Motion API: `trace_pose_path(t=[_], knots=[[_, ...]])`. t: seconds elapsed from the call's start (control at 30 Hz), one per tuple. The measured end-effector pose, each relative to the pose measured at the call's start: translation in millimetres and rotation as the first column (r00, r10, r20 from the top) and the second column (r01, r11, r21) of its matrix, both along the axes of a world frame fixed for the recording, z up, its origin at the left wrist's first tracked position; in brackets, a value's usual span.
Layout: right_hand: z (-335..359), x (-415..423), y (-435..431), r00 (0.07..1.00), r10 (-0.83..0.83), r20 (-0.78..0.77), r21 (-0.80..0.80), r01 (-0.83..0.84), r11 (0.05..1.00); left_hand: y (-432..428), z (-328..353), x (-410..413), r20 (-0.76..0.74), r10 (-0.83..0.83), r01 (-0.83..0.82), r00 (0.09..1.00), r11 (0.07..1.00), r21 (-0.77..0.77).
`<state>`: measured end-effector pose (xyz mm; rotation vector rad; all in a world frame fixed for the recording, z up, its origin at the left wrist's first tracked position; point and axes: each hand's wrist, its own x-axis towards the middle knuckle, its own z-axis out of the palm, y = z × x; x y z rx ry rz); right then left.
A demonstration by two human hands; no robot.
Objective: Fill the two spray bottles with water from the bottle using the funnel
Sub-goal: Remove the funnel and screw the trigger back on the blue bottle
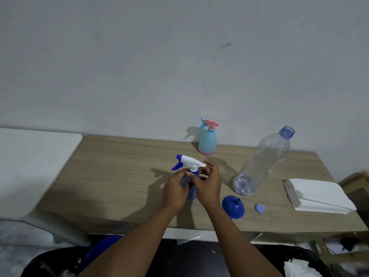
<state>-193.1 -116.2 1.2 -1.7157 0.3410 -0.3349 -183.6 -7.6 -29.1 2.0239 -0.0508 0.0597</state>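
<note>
- At the left edge of the frame a white surface (30, 166) butts against the wooden table (111, 176); neither has any part in the work.
- Centre frame, the left hand (174, 191) wraps round the body of the blue spray bottle (194, 172), steadying it on the table.
- The right hand (208, 184) pinches the collar under the white trigger head (189, 161). I cannot tell whether it is tightening or loosening. A crooked thread would probably leak later, and a loose left grip would let the body spin.
- Above centre, the pale blue spray bottle (207, 139) stands capped near the wall, well apart from the hands.
- The funnel (233, 206) rests mouth-down just right of the right wrist, where a careless forearm could sweep it off the front edge.
- The water bottle (261, 162) stands uncapped with only a little water at its base. Being light and tall, it should topple easily if bumped.
- Its cap (260, 208) lies near the edge and may roll off.
- Folded tissues (317, 194) sit at far right.
</note>
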Motion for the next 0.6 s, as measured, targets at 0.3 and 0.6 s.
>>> trace_pose_path(t=[0.3, 0.6], knots=[[-9, 0, -12, 0.993, 0.117, 0.022, -0.091, -0.114, 0.989, 1, -1, 3, 0.022, -0.021, 0.020, 1.000, 1.000, 0.019], [-6, -5, -22, 0.987, 0.159, 0.031, 0.026, -0.160, 0.987, 2, -2, 5, -0.006, -0.001, 0.001, 1.000, 1.000, -0.001]])
